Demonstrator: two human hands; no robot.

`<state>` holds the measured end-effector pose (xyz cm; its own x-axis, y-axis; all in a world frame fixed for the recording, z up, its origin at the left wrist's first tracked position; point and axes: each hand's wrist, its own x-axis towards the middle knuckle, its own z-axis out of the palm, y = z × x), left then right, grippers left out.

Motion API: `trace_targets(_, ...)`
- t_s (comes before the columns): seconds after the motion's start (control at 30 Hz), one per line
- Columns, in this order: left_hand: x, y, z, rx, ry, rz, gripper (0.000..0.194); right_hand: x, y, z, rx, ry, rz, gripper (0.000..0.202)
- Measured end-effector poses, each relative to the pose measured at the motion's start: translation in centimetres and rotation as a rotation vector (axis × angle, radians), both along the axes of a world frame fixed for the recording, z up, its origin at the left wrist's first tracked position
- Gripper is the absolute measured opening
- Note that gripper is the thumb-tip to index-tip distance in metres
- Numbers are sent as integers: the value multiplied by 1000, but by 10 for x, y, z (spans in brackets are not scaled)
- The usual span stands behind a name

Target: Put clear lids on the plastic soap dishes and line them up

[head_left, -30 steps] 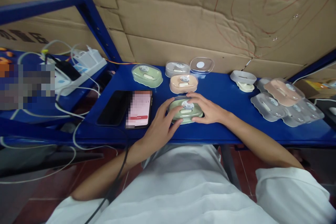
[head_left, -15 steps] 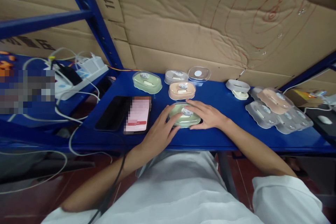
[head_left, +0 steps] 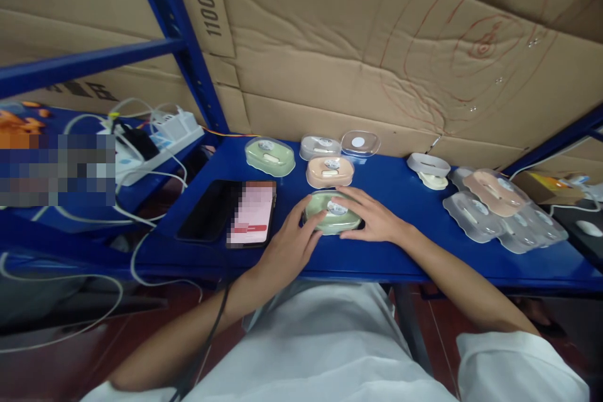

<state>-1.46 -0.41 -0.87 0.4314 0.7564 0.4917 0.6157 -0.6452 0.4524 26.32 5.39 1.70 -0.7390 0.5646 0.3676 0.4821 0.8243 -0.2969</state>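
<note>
A green case with a clear lid (head_left: 333, 218) lies near the front edge of the blue table. My left hand (head_left: 294, 235) grips its left side, fingertips on the lid. On the right side, my right hand (head_left: 372, 217) holds the same case, its fingers along the rim. Just behind it sits a peach case (head_left: 330, 173), and behind that a grey case (head_left: 320, 147) beside a loose clear lid (head_left: 360, 143). Another green case (head_left: 270, 157) stands at the back left.
Left of my hands lie a lit phone (head_left: 252, 213) and a dark flat device (head_left: 207, 210). Stacked grey and peach cases (head_left: 499, 191) are at the right, near a white-grey case (head_left: 428, 165). A power strip (head_left: 164, 144) with cables stands at the left.
The camera view has shifted slightly, so everything appears a little lower. Both hands keep hold of the green case in nearly the same pose.
</note>
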Motion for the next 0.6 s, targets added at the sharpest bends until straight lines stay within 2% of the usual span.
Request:
trace_targets(0.17,1,1,1,2,23,8,41,0,4,-2,-143,84,13,87)
trace_targets(0.47,-1,0,2,-44,-7,-19,41,4,-2,-7,-113,6,-46,92)
trace_targets(0.53,0,-1,4,-50,-31,-20,45,6,-3,-3,-91,52,-42,88)
trace_targets(0.6,0,-4,6,-26,-83,-29,54,9,-1,9,-54,110,-46,85)
